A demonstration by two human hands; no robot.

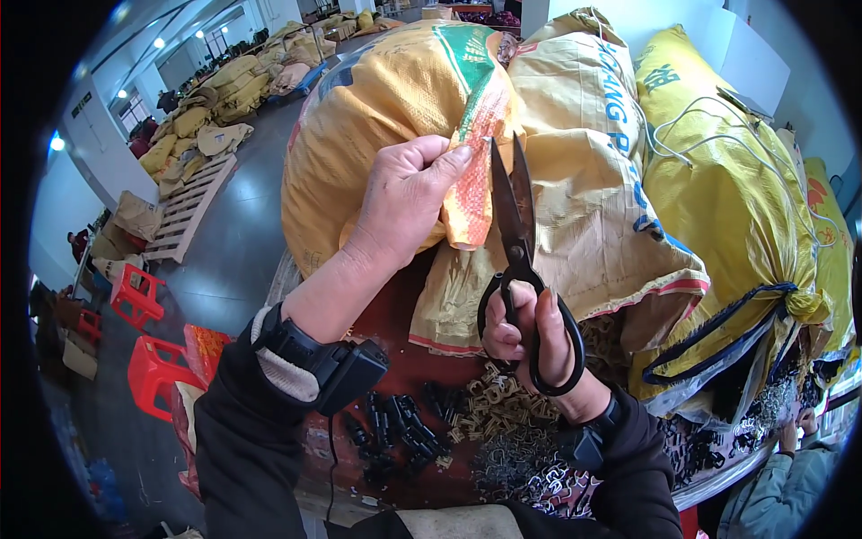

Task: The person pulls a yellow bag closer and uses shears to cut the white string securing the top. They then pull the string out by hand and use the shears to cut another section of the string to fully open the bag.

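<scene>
With its fingers closed, my left hand [404, 193] pinches the gathered, reddish-green edge of an orange woven sack [368, 99]. My right hand [539, 337] grips the black loop handles of a pair of scissors [514, 211]. Their dark blades point up and stand apart, close to the right side of the gathered sack edge. Whether a blade touches the weave I cannot tell. A tan paper-like sack [584, 171] lies right behind the scissors, its red-striped hem hanging over the table.
Small black parts [395, 431], tan clips [503, 400] and metal pieces [548, 481] lie on the red table near me. A tied yellow sack [718, 180] stands at right. Another person's hand [795, 431] works at far right. Red stools [157, 373] and a wooden pallet [193, 207] are left.
</scene>
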